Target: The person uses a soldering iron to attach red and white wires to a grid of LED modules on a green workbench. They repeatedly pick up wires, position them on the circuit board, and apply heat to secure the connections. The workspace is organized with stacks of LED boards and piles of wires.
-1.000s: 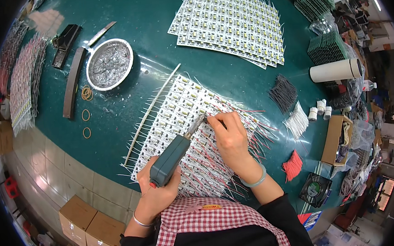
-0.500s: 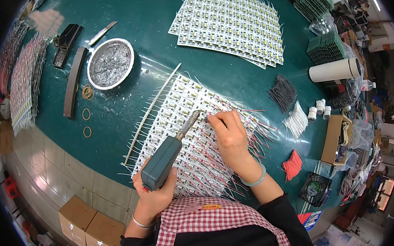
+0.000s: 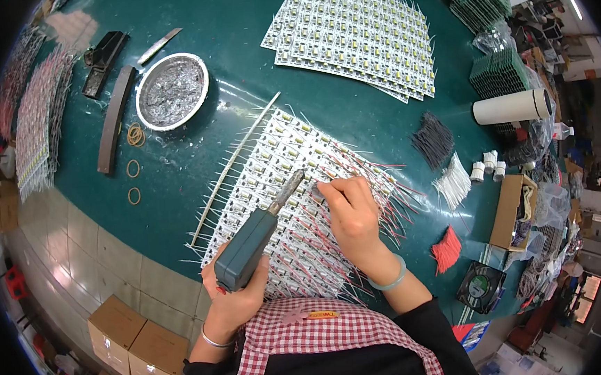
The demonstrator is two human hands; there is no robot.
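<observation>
A soldering iron with a blocky grey-green handle is being gripped by the left hand, fingers wrapped tightly around it, and its metal tip is being held against the white board panel that is lying on the green table directly in front of the person. Compared with half a second ago, the iron is being carried slightly higher and to the right across the panel, its tip now closer to the right hand; a fresh joint is judged to be under way. The right hand is being kept curled just right of the tip, its fingertips being pressed together on what appears to be a thin red wire, though the pinched end is too small to confirm. Stiff white and red leads are being left bristling from the panel's edges. Beyond the panel, a round tin of dull, crinkled silver solder and a second flat panel are being kept.
</observation>
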